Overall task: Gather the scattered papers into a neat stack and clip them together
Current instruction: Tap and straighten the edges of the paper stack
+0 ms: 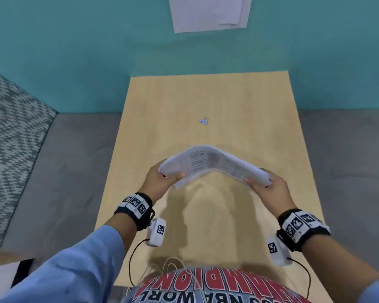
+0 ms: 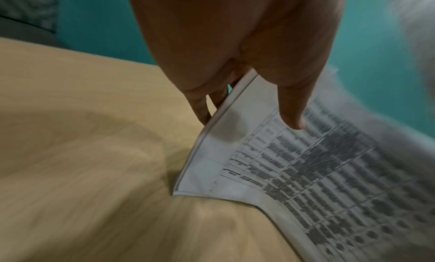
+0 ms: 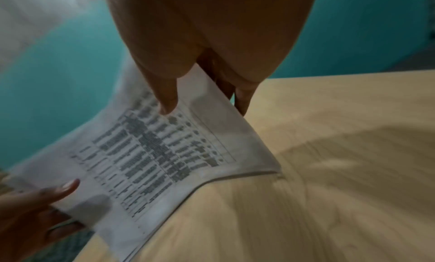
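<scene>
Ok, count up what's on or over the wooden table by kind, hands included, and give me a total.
Hands: 2, left hand and right hand
Paper stack: 1, gripped by both hands and bowed upward
Binder clip: 1, lying on the table
Total: 4

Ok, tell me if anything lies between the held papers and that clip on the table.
Nothing visible does. Both the left hand and the right hand grip the bowed stack of papers above the table. The binder clip lies beyond it, with only bare wood between.
</scene>
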`<state>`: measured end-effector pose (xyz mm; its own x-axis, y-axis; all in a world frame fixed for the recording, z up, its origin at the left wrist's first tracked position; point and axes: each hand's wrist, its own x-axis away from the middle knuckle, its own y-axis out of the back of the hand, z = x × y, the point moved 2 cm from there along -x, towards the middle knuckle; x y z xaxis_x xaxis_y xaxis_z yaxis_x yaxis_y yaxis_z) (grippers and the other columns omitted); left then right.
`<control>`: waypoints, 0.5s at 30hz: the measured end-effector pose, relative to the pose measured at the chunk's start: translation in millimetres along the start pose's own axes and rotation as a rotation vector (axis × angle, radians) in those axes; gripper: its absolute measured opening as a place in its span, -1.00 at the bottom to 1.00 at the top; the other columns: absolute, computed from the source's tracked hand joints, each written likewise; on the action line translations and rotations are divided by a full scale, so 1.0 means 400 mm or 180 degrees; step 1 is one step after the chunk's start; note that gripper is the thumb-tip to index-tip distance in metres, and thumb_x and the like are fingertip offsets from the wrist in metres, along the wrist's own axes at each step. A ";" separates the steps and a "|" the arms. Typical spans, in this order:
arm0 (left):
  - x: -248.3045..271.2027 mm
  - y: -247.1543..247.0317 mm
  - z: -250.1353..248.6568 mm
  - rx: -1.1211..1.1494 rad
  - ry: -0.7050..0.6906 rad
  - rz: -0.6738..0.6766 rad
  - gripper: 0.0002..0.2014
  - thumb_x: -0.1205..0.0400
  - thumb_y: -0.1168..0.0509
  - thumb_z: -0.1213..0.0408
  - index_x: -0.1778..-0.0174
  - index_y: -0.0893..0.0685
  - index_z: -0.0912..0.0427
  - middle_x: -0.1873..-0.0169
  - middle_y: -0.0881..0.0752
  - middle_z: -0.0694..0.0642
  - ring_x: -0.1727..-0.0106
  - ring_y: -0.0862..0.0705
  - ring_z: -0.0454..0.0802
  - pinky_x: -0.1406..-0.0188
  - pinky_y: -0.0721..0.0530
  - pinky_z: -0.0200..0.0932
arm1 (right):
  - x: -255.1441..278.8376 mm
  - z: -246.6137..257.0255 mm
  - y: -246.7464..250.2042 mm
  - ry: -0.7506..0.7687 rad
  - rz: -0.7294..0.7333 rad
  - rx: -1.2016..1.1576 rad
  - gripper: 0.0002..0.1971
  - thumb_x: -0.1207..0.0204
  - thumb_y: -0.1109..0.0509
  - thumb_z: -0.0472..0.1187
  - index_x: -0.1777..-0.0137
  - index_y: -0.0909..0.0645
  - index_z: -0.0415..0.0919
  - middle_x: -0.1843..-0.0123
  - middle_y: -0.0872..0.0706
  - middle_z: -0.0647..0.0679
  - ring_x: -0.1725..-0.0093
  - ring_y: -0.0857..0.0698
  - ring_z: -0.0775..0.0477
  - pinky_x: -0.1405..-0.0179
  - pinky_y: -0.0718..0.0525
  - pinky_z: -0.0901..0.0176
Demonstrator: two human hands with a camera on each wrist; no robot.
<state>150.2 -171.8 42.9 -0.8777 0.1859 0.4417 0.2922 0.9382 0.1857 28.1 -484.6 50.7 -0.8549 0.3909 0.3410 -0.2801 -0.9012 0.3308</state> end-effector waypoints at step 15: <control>-0.023 0.024 -0.005 -0.0372 -0.0290 0.0019 -0.67 -0.56 -0.67 0.35 -0.22 -0.84 0.11 -0.11 -0.89 0.09 -0.05 -0.84 -0.07 -0.04 -0.81 -0.22 | -0.002 0.018 0.016 0.0098 0.0055 0.0402 -0.74 -0.62 -0.57 -0.08 0.00 -0.71 0.43 0.06 -0.86 0.29 -0.04 -0.81 0.20 0.09 -0.65 0.27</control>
<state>161.7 -165.2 42.3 -0.9051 0.2222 0.3625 0.3351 0.8975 0.2866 30.0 -489.3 58.7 -0.8728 0.3678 0.3210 -0.2096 -0.8762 0.4340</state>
